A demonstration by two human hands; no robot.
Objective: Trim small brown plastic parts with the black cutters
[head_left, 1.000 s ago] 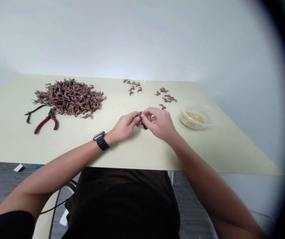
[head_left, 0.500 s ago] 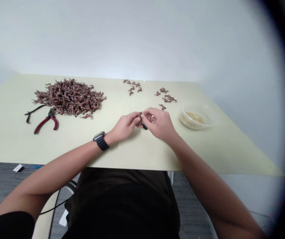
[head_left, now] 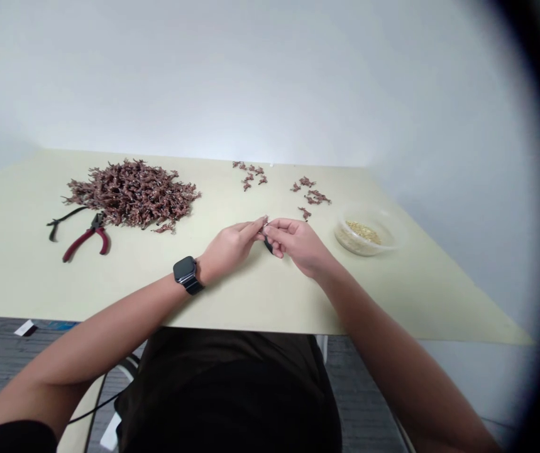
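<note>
Both hands pinching a tiny bit right at mid-frame

From the head cam, the left hand [head_left: 229, 246] and right hand [head_left: 295, 244] meet over the tabletop [head_left: 123, 289], fingers [head_left: 254, 226] closed on a small brown piece [head_left: 266, 221], with a black bit [head_left: 268, 246] just below. Left of frame there's a big brown pile [head_left: 132, 195] beside red-handled pliers [head_left: 85, 242]. Small brown clusters [head_left: 310, 192] sit upper middle, and a clear plastic tub [head_left: 364, 238] of gold bits sits right.
</note>
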